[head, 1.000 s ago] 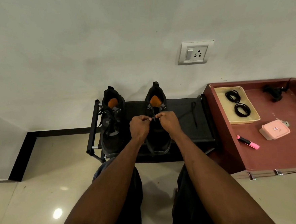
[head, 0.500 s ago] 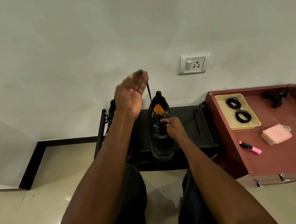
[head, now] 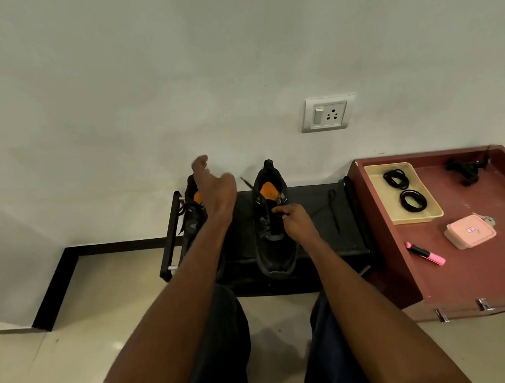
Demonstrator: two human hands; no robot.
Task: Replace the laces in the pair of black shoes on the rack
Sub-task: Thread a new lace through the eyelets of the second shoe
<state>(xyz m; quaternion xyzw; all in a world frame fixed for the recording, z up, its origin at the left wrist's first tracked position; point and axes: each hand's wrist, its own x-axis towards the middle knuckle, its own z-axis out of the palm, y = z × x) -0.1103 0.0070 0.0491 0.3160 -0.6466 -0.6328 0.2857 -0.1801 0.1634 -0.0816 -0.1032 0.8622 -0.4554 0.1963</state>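
Two black shoes with orange insoles stand on a low black rack [head: 317, 240] against the wall. My left hand [head: 215, 191] hovers over the left shoe [head: 192, 222], fingers turned away. A short stretch of black lace [head: 246, 183] rises from the right shoe's collar up to that hand. My right hand [head: 296, 222] rests on the right shoe [head: 277, 258], its fingers pinched at the lacing by the tongue. The left shoe still has laces, partly hidden by my forearm.
A loose black lace [head: 334, 209] lies on the rack's right side. On the maroon table [head: 476, 283] to the right, a yellow tray [head: 435, 214] holds two coiled black laces [head: 413, 200]. A pink box [head: 469, 233], pink highlighter [head: 426, 254] and black object [head: 465, 171] are nearby. A wall socket [head: 326, 114] is above.
Both hands were pinching lace at the right shoe. My left hand then pulled a lace end high up, and has now dropped lower and to the left. My right hand stays on the shoe.
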